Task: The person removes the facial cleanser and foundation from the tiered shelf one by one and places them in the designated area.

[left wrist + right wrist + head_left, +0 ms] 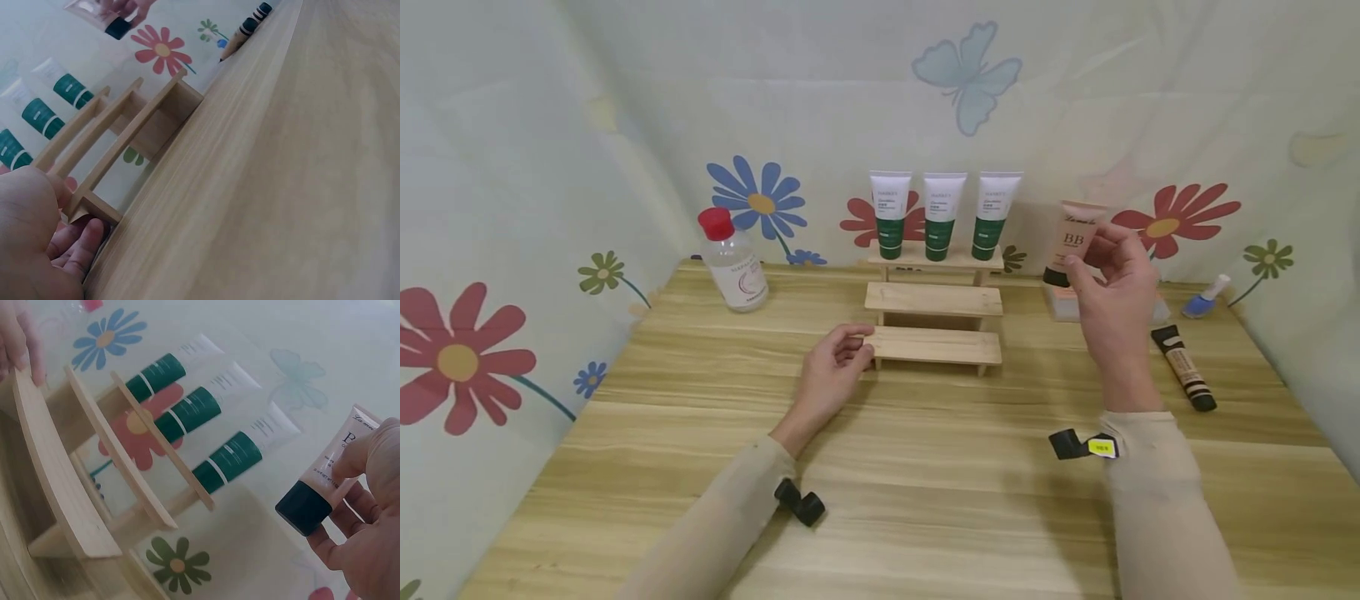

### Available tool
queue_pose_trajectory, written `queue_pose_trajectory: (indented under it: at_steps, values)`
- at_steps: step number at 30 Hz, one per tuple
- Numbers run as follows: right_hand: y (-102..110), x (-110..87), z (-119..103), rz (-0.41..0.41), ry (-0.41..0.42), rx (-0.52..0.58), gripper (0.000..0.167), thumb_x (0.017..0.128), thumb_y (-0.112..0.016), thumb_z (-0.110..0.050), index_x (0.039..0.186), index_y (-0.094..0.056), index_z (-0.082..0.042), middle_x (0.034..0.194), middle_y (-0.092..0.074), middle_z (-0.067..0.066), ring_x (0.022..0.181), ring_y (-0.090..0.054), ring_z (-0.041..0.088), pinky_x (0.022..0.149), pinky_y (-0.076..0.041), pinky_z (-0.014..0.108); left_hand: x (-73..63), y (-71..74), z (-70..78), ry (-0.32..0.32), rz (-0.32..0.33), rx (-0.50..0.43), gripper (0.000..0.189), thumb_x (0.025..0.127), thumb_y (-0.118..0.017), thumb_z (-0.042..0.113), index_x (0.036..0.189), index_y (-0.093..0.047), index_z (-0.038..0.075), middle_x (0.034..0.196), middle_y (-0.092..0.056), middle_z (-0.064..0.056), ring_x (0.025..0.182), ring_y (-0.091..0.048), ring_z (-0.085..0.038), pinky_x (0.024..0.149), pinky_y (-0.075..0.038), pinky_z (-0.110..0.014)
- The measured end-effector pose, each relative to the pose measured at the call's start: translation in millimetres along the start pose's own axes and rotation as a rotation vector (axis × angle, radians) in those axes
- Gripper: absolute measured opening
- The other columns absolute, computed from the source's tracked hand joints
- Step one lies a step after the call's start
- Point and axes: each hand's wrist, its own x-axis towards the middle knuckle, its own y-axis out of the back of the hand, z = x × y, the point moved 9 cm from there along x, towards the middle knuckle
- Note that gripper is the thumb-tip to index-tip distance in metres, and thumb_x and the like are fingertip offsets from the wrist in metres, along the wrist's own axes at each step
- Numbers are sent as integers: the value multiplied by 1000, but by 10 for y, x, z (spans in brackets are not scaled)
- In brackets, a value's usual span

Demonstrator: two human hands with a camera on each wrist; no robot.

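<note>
A pink BB cream tube (1074, 242) with a black cap is pinched upright in my right hand (1116, 283), to the right of a three-step wooden stand (933, 298). The cap points down, as the right wrist view also shows its black cap (304, 507). My left hand (835, 367) grips the left end of the stand's lowest step (134, 128). Along the top step stand three white-and-green tubes (939, 217) in a row, caps down. The middle and lowest steps carry nothing.
A clear bottle (736, 271) with a red cap stands at the back left. Right of the stand are a pale flat box (1063, 308), partly behind my right hand, a blue nail polish bottle (1201, 302) and a black-and-beige tube (1184, 368) lying down. A flowered cloth hangs behind.
</note>
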Motion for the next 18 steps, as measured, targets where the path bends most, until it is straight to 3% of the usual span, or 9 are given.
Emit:
queue_pose_trajectory:
  at_steps: [8,18]
  values:
    - [221,-2,34,44,-16,-34,39,106,-71,-2,144,-70,-13,124,-70,-2,117,-68,17,93,-56,21,-5,10,2,11,-9,-16,25,110,-72,18,135,-76,17,117,-76,-9,106,-75,-21,87,-62,-23]
    - [259,-27,123,45,-83,-75,42,107,-72,-3,147,-68,-14,127,-69,-3,118,-67,17,95,-55,20,-15,15,-6,19,-6,-19,26,110,-72,20,136,-76,19,117,-75,-9,107,-74,-22,89,-61,-24]
